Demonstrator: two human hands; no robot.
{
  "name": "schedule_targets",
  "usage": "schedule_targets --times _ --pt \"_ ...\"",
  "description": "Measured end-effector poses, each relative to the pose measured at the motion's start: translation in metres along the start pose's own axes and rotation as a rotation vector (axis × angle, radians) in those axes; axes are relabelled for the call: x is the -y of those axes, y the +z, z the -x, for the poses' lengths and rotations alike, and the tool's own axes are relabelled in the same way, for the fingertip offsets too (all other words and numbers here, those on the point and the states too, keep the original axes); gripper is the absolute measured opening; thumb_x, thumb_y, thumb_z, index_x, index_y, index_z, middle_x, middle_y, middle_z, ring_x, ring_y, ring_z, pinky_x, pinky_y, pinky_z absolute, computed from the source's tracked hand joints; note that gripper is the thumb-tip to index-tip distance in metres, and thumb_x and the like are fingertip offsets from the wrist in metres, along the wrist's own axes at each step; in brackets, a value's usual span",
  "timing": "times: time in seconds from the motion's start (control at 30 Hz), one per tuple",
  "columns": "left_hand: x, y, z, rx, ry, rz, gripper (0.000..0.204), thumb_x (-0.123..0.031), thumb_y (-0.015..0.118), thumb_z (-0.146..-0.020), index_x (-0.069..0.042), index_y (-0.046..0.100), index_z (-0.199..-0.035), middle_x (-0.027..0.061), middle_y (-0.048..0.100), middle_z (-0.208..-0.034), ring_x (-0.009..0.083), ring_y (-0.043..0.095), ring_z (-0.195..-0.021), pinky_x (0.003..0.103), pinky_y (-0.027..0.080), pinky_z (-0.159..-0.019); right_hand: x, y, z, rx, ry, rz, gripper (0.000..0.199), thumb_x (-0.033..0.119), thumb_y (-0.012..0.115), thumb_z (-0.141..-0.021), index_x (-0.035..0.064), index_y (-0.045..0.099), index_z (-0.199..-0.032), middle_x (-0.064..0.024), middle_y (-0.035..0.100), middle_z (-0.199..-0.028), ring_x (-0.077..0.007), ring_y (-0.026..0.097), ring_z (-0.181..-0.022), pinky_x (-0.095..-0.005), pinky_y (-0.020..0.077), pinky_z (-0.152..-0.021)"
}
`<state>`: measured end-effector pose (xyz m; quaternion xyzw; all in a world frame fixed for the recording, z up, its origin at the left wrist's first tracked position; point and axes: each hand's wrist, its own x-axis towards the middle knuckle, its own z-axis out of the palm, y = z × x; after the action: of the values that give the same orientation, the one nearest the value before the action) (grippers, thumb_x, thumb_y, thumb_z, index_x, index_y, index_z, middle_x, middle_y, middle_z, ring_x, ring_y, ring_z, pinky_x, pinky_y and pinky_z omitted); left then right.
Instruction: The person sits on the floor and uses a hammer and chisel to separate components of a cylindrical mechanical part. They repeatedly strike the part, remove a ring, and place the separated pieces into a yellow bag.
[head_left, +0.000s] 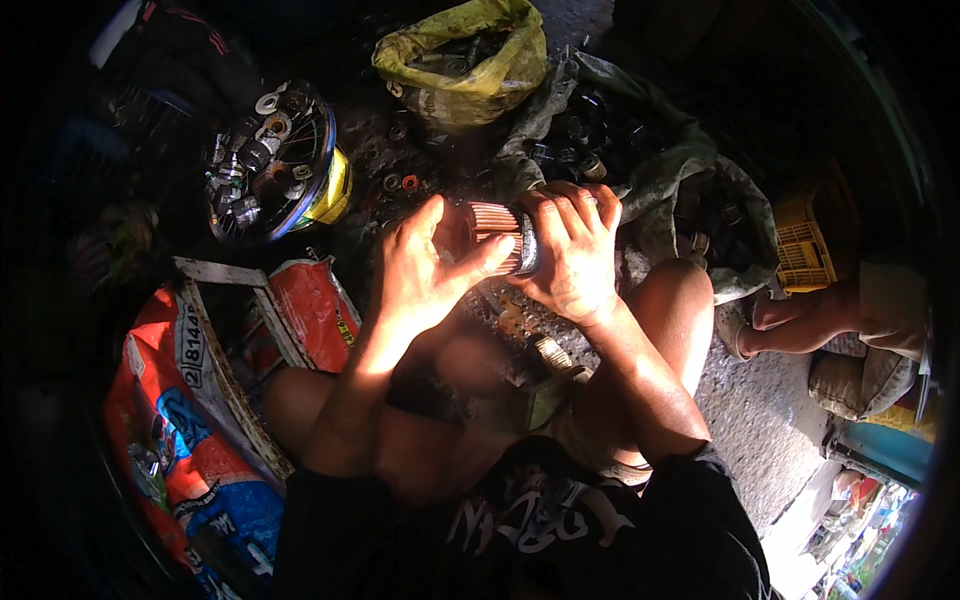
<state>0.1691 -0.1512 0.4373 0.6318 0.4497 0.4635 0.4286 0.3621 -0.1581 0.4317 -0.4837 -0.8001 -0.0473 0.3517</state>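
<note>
Both my hands are raised over the ground between my bent legs, at a ribbed copper-coloured cylinder with a dark and silvery band at its right end. My right hand grips that banded end, fingers curled over the top. At the other end, my left hand has its thumb laid across the ribs; its fingers stand up on the left side, partly hidden. Below the hands, a small ribbed metal piece lies near my right leg. The cylinder's underside cannot be seen.
A spoked wheel rim full of metal parts sits far left. Behind are a yellow sack and a grey sack of dark parts. A red-blue sack lies left. Right are a yellow crate and another person's leg.
</note>
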Motion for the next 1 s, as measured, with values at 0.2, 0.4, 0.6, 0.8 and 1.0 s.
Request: schedule_targets --times 0.2,0.4,0.6,0.8,1.0 --pt "-0.027 0.0 -0.001 -0.086 -0.152 -0.05 0.035 -0.028 0.084 -0.08 -0.002 0.071 -0.099 0.0078 0.075 -0.088 0.012 0.07 -0.079 0.029 0.055 -0.071 0.004 0.006 0.0 -0.089 0.01 0.141 0.069 0.025 0.08 -0.052 0.0091 0.059 -0.116 -0.0049 0.062 -0.109 -0.0278 0.056 -0.109 -0.0524 0.0336 -0.102" --pt "-0.031 -0.017 -0.011 -0.128 -0.336 -0.239 0.031 -0.031 0.079 -0.086 -0.002 0.071 -0.093 0.0044 0.073 -0.086 0.0096 0.066 -0.074 0.025 0.052 -0.072 -0.006 0.013 0.002 -0.142 0.088 0.211 0.055 0.02 0.079 -0.061 0.0086 0.062 -0.112 -0.0053 0.065 -0.108 -0.0265 0.058 -0.109 -0.0491 0.0349 -0.102" --pt "-0.012 -0.068 -0.014 -0.233 -0.166 -0.265 0.032 -0.03 0.078 -0.087 0.0 0.07 -0.093 0.0007 0.067 -0.08 0.0083 0.058 -0.073 0.025 0.047 -0.071 -0.019 0.0 0.007 0.028 0.336 -0.001 0.076 0.028 0.089 -0.049 0.006 0.06 -0.116 -0.0101 0.064 -0.108 -0.0307 0.055 -0.109 -0.0478 0.0345 -0.103" --pt "0.025 -0.065 -0.013 -0.012 -0.19 -0.383 0.031 -0.023 0.082 -0.082 -0.001 0.067 -0.099 0.0039 0.072 -0.085 0.0086 0.064 -0.078 0.026 0.051 -0.072 -0.02 -0.002 0.008 0.059 0.403 -0.152 0.079 0.028 0.09 -0.052 0.0036 0.057 -0.119 -0.0117 0.062 -0.112 -0.0324 0.053 -0.115 -0.0464 0.0341 -0.103" --pt "0.09 -0.035 -0.03 0.307 -0.35 -0.206 0.04 -0.02 0.086 -0.077 0.0 0.065 -0.106 0.0067 0.073 -0.096 0.0129 0.067 -0.087 0.03 0.053 -0.08 -0.013 -0.007 0.004 -0.082 0.385 -0.291 0.079 0.031 0.089 -0.051 -0.0006 0.058 -0.116 -0.0174 0.062 -0.106 -0.0361 0.056 -0.107 -0.0463 0.039 -0.098"
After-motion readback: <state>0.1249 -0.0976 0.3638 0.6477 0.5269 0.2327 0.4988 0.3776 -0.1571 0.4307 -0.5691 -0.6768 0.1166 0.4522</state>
